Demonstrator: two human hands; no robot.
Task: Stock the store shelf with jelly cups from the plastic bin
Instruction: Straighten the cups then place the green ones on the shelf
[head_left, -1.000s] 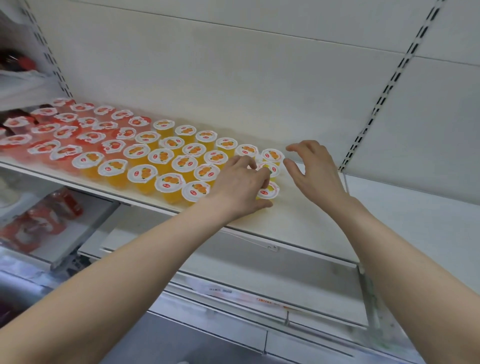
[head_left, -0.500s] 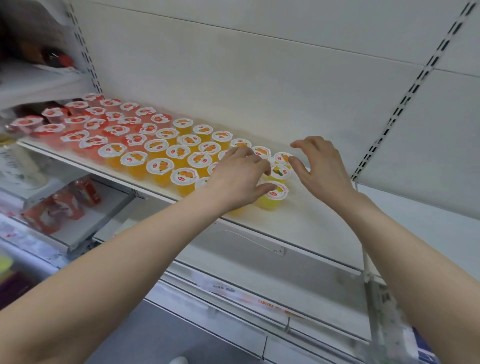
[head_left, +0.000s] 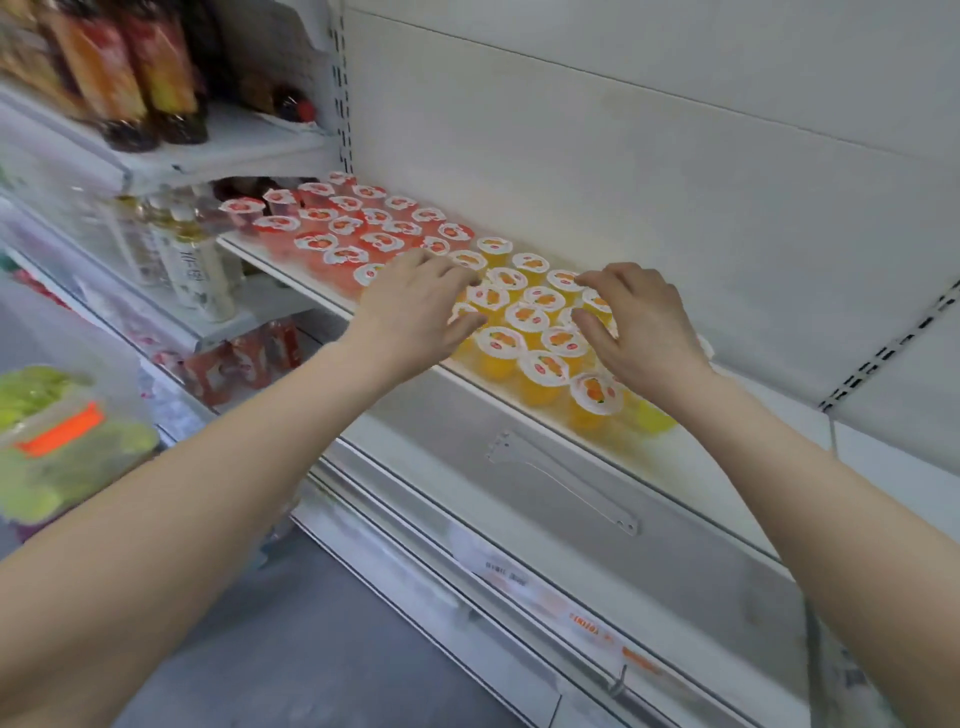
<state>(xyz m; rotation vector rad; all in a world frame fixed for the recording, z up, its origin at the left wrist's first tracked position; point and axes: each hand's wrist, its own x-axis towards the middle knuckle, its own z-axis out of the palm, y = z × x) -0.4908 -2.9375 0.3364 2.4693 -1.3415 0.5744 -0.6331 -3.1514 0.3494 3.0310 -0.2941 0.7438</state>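
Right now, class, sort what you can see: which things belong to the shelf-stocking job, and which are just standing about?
Job in hand:
left hand
right hand
orange jelly cups
red jelly cups
shelf
plastic bin

Just standing about:
dark bottles on the upper shelf
pale bottles
red packets lower down

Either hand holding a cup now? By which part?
Neither plainly. Left hand and right hand rest bent fingers on lids of yellow jelly cups; all stand on the shelf.
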